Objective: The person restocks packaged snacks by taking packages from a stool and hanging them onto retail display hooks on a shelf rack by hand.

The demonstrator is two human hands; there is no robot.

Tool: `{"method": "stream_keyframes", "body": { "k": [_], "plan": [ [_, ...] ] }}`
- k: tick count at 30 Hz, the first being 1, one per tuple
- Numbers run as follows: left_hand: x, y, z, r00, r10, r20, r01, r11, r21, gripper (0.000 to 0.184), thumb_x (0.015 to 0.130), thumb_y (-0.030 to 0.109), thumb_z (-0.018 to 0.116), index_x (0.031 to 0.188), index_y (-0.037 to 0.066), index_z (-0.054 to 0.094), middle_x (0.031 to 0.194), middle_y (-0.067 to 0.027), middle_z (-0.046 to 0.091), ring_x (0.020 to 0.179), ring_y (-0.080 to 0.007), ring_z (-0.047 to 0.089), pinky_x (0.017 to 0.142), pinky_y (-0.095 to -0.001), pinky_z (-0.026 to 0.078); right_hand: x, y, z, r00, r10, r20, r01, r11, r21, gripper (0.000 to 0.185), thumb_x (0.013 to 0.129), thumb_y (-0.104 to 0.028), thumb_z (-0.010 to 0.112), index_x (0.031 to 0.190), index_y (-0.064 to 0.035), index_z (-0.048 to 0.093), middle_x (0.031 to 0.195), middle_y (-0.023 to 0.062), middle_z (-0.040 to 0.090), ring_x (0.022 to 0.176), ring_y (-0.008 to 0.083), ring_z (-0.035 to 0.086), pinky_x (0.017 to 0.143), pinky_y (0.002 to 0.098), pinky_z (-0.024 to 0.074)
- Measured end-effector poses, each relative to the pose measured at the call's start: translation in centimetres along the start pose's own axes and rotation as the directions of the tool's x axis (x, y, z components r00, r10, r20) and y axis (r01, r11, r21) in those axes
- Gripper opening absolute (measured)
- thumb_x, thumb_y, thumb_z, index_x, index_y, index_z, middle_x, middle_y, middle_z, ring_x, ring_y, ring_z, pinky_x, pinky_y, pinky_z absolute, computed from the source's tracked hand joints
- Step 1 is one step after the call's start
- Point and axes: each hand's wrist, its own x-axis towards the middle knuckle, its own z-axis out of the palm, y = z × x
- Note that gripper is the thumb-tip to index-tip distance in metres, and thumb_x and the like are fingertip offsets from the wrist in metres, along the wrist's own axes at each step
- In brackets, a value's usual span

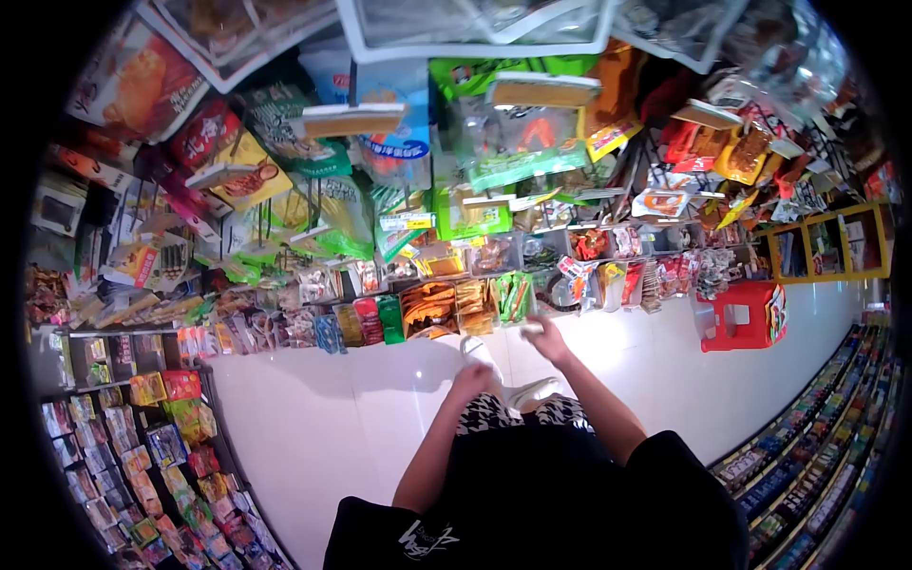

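Green packets (514,296) sit in the low row, right at the middle of the frame, and we have our right hand (543,337) just below them! It's blurred and half curled; whether anything is in its grip, we can't tell. Our left hand (472,382) hangs lower, near the centre, fingers bunched inward, and again we can't say if it holds something.

What could trip us up? These packets look upright and tightly packed, so a careless knuckle might drag one out with its neighbours, the orange packets (427,309) to the left included. Anything tipped over the front could drop to the floor (380,408), close to our shoe (534,391), and get trodden on.

And the look of them: vivid green, pale patches, a shiny skin that may well prove slippery. Their print is too small for us to read.
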Motion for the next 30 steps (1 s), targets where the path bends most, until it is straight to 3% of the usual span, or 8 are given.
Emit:
{"method": "stream_keyframes", "body": {
  "k": [3, 4, 7, 9, 11, 14, 23, 30],
  "plan": [
    [-6.6, 4.6, 0.1, 0.958, -0.265, 0.11, 0.258, 0.963, 0.081, 0.03, 0.082, 0.026, 0.058, 0.099, 0.002, 0.063, 0.091, -0.0123, 0.066, 0.073, -0.0182, 0.064, 0.066, -0.0275, 0.051, -7.7, 13.1, -4.4, 0.994, 0.101, -0.043, -0.11, 0.943, -0.313, 0.038, 0.075, -0.03, 0.064, 0.103, -0.0047, 0.061, 0.1, 0.0153, 0.064, 0.091, 0.0275, 0.062, 0.082, 0.0352, 0.0472],
    [-6.4, 2.0, 0.4, 0.96, -0.267, 0.088, 0.262, 0.963, 0.069, 0.029, 0.082, 0.025, 0.058, 0.099, 0.002, 0.063, 0.089, -0.0118, 0.066, 0.071, -0.0175, 0.064, 0.063, -0.028, 0.051, -9.7, 20.5, -5.6, 0.882, 0.468, -0.058, -0.469, 0.858, -0.21, 0.038, 0.073, -0.031, 0.062, 0.101, -0.0046, 0.062, 0.098, 0.0159, 0.064, 0.092, 0.0278, 0.062, 0.082, 0.0365, 0.0473],
    [-5.5, -3.2, 0.1, 0.923, -0.382, -0.053, 0.375, 0.922, -0.098, 0.025, 0.081, 0.023, 0.057, 0.095, 0.002, 0.064, 0.08, -0.0097, 0.065, 0.066, -0.0154, 0.064, 0.057, -0.0289, 0.051, -18.9, 30.0, -10.2, 0.667, 0.719, -0.197, -0.745, 0.639, -0.19, 0.027, 0.074, -0.017, 0.06, 0.094, 0.0014, 0.061, 0.077, 0.0112, 0.064, 0.061, 0.0223, 0.061, 0.058, 0.0378, 0.0488],
    [-5.1, -4.2, 0.1, 0.866, -0.453, -0.212, 0.435, 0.891, -0.127, 0.023, 0.081, 0.021, 0.057, 0.093, 0.003, 0.064, 0.074, -0.0082, 0.065, 0.064, -0.0146, 0.063, 0.054, -0.0295, 0.05, -24.6, 27.2, -12.0, 0.478, 0.867, -0.138, -0.821, 0.497, 0.282, 0.017, 0.075, -0.014, 0.057, 0.084, 0.0001, 0.063, 0.074, 0.011, 0.064, 0.061, 0.0218, 0.06, 0.056, 0.0365, 0.0481],
    [-3.9, -3.3, 1.3, 0.792, -0.44, -0.423, 0.469, 0.882, -0.039, 0.021, 0.08, 0.02, 0.056, 0.091, 0.004, 0.064, 0.068, -0.0069, 0.064, 0.062, -0.0145, 0.062, 0.051, -0.0302, 0.049, -27.5, 25.2, -12.8, 0.596, 0.775, -0.209, -0.732, 0.632, 0.256, 0.016, 0.076, -0.013, 0.055, 0.083, -0.0002, 0.063, 0.072, 0.0111, 0.063, 0.061, 0.0215, 0.06, 0.056, 0.0351, 0.0482],
    [-0.7, -1.5, 4.9, 0.953, -0.186, -0.24, 0.231, 0.957, 0.174, 0.021, 0.082, 0.022, 0.055, 0.086, 0.003, 0.064, 0.065, -0.0062, 0.062, 0.058, -0.0144, 0.06, 0.053, -0.0259, 0.048, -29.6, 30.8, -13.2, 0.816, 0.506, -0.278, -0.524, 0.852, 0.015, 0.02, 0.077, -0.013, 0.052, 0.088, 0.0018, 0.062, 0.075, 0.0117, 0.064, 0.062, 0.0207, 0.061, 0.059, 0.0333, 0.0492],
    [-2.0, 15.5, 31.2, 0.935, 0.131, 0.328, -0.178, 0.977, 0.117, 0.034, 0.091, 0.029, 0.049, 0.088, 0.0, 0.067, 0.078, -0.0062, 0.064, 0.066, -0.012, 0.059, 0.064, -0.0248, 0.047, -35.4, 29.3, -17.2, 0.678, 0.591, -0.436, -0.413, 0.798, 0.439, 0.028, 0.08, -0.017, 0.05, 0.094, 0.0043, 0.061, 0.074, 0.0135, 0.067, 0.066, 0.0193, 0.065, 0.067, 0.0328, 0.0519],
    [-0.1, 17.6, 43.7, 0.737, -0.025, 0.676, -0.239, 0.925, 0.295, 0.045, 0.09, 0.03, 0.047, 0.06, 0.001, 0.064, 0.074, -0.0073, 0.066, 0.065, -0.013, 0.059, 0.059, -0.0235, 0.043, -44.6, 35.4, -14.3, 0.414, 0.833, -0.368, -0.229, 0.487, 0.843, 0.021, 0.078, -0.014, 0.056, 0.091, 0.0021, 0.063, 0.078, 0.016, 0.066, 0.068, 0.0182, 0.063, 0.069, 0.0314, 0.0506]
  ]
}}
